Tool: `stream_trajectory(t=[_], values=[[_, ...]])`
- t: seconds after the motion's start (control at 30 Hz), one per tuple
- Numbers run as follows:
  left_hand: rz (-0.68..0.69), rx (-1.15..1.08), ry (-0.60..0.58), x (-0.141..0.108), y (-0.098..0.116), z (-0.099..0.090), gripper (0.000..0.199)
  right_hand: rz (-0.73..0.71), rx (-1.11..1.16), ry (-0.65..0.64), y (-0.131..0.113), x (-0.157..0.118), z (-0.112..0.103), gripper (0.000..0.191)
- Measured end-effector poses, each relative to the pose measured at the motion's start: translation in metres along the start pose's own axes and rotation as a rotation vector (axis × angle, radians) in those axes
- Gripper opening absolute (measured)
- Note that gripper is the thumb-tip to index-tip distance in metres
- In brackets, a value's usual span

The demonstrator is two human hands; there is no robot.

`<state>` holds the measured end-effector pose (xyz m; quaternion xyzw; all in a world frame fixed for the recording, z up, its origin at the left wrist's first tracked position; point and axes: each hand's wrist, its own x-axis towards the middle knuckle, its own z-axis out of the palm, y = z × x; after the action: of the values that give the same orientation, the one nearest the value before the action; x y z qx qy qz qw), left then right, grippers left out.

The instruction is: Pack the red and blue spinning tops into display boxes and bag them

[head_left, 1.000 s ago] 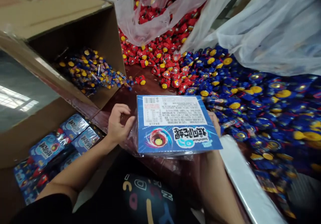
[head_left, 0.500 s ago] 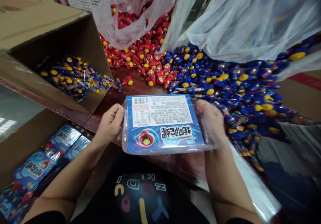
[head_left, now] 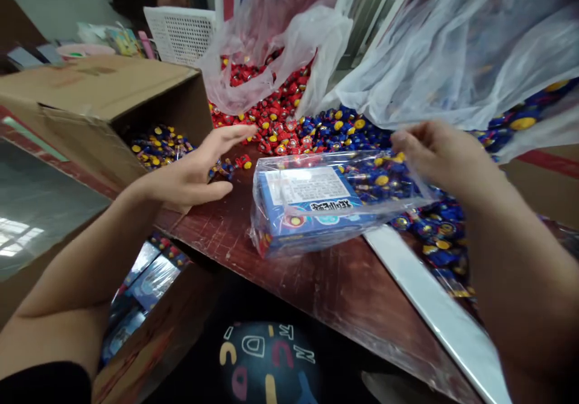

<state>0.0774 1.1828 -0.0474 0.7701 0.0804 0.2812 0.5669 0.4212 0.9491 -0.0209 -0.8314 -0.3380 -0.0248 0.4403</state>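
Note:
A blue printed box (head_left: 312,196) lies inside a loose clear plastic bag (head_left: 393,202), over the front of the table. With fingers closed, my right hand (head_left: 427,148) grips the bag's loose end on the right and pulls it out flat. My left hand (head_left: 199,166) hovers to the left of the box, thumb and fingers apart, holding nothing. Behind the bag lie a heap of small blue toys with yellow parts (head_left: 344,120) and a heap of small red ones (head_left: 280,129).
On the left, a cardboard carton (head_left: 149,87) lies on its side with small toys (head_left: 165,145) spilling out. Below the table edge, another carton holds several wrapped blue boxes (head_left: 156,280). A white strip (head_left: 420,289) crosses the dark red tabletop (head_left: 316,295). A white basket (head_left: 183,36) stands behind.
My left hand has let go of the bagged box and opened to its left. My right hand has moved up and right with the bag's end, and the box now sits lower on the table.

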Motion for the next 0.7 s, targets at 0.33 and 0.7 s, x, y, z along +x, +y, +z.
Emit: stream_trajectory(t=[0.33, 0.7], values=[[0.108, 0.222, -0.564, 0.045, -0.016, 0.016, 0.076, -0.598, -0.278, -0.634, -0.111, -0.009, 0.051, 0.025], [0.256, 0.11, -0.077, 0.02, 0.004, 0.029, 0.064, -0.271, 0.203, -0.964, -0.132, -0.03, 0.051, 0.042]])
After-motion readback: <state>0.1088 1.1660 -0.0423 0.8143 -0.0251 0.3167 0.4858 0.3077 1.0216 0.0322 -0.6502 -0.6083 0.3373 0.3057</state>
